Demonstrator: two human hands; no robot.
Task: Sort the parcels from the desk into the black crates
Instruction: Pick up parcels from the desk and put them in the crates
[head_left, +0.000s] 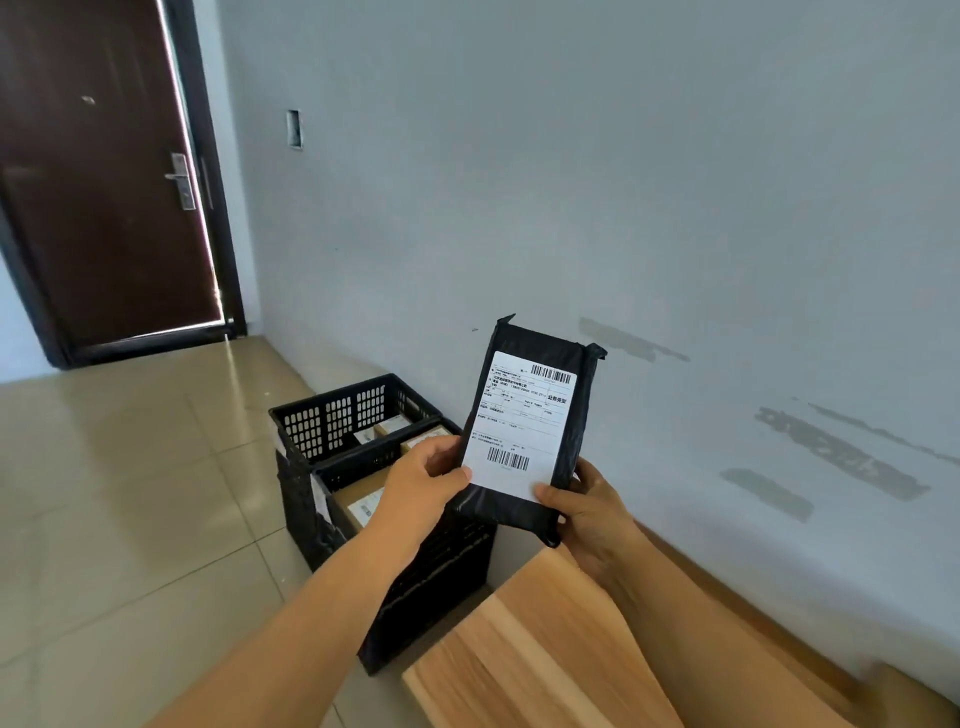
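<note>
Parcel (530, 431) held up in both hands, label facing the camera, above the crates.

Black poly parcel sits centre frame, long axis near upright, top leaning slightly right; white label toward the person, likely held so it can be read before choosing a crate. Left hand (421, 486) pinches the lower left edge, thumb on the label; right hand (584, 506) pinches the lower right corner, so each grip is closed on the parcel. Two black crates (332, 415) stand on the floor below, centre-left, boxes already inside. Wooden tabletop (545, 649) at lower right, no parcels visible on it.
</note>
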